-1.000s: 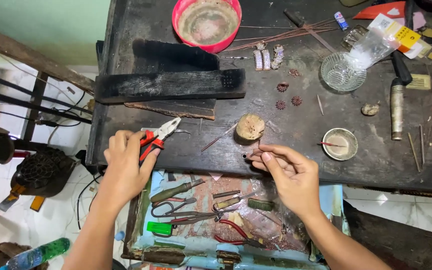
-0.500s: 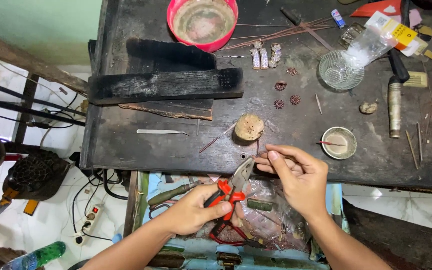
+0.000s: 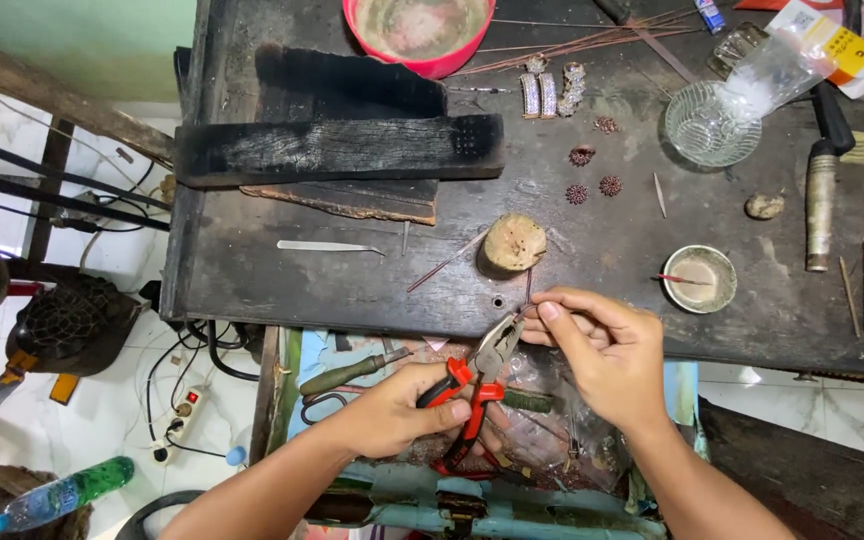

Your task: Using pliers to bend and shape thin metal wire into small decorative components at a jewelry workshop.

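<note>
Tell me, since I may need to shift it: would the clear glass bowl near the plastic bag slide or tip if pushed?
The glass bowl looks wide and low, so it probably slides rather than tips. Being cut glass, it is likely heavy for its size and could chip against the metal-tipped tool beside it.

Even, soft daylight falls on the dark surface, casting faint shadows, with sharp focus throughout and mild wide-angle bending at the edges.

Red-handled pliers pointed up and to the right, steel nose closed on a thin wire at the tabletop edge.
</note>
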